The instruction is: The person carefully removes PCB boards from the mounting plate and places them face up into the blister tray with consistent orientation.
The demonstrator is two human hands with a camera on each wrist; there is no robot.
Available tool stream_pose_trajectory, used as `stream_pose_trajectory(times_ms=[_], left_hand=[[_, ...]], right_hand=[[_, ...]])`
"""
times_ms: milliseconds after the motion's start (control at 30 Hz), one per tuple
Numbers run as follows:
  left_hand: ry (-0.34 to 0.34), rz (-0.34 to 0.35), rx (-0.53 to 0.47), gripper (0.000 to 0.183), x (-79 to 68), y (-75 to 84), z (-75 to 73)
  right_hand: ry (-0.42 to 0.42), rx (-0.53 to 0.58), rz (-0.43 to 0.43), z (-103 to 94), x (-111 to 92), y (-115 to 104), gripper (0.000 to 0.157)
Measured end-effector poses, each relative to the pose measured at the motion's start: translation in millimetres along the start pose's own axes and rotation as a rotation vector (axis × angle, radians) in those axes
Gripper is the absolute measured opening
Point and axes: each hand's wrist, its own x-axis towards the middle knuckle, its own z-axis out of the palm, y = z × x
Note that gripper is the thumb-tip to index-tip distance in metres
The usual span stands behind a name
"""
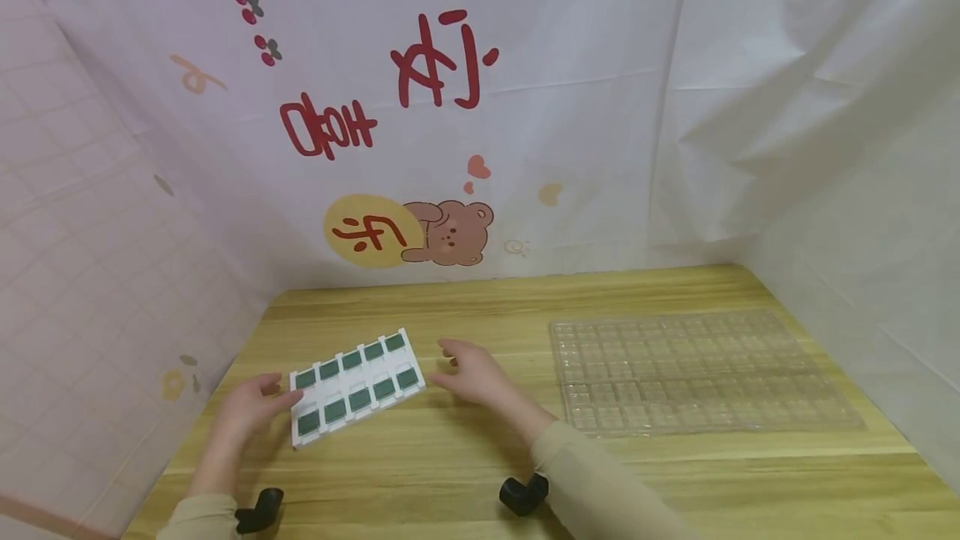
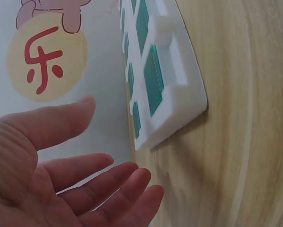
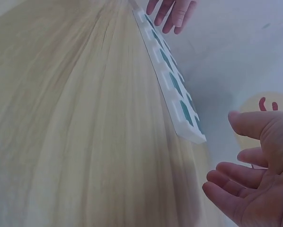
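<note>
A white plastic tray (image 1: pixel 351 380) with two rows of dark green rectangular pieces (image 1: pixel 360 398) lies slanted on the wooden table, left of the middle. At its left end is my left hand (image 1: pixel 251 408), whose thumb overlaps the tray's edge in the head view. The left wrist view shows a gap between this hand (image 2: pixel 84 175) and the tray's end, with the fingers spread and nothing held. Just off the tray's right end, my right hand (image 1: pixel 476 373) is held with relaxed fingers. In the right wrist view that hand (image 3: pixel 260 175) is likewise bare, apart from the tray.
A large clear plastic tray (image 1: pixel 675 372) with many small square compartments lies at the table's right. Black wrist-worn pieces (image 1: pixel 522 497) sit by both sleeves. White printed cloth (image 1: pixel 570 132) hangs behind the table (image 1: pixel 450 473) and along both sides.
</note>
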Motion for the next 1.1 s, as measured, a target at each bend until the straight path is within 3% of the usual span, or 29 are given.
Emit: stream_pose_trajectory(times_ms=[433,667,867,1100], left_hand=[[-0.011,-0.028,-0.127,0.068,3.4,-7.0,1.6],[-0.021,-0.088,-0.197,0.065,6.3,-5.2,1.9],[-0.021,-0.102,-0.222,0.064,9.6,-6.8,2.6],[-0.019,-0.083,-0.181,0.064,11.9,-8.7,1.3]], right_hand=[[0.01,0.046,0.036,13.1,13.8,0.1,0.052],[0.002,0.099,0.094,18.2,20.9,-0.8,0.047],[-0.003,0.137,0.13,20.9,24.7,-3.7,0.044],[0.003,0.15,0.169,25.3,29.6,-3.4,0.038]])
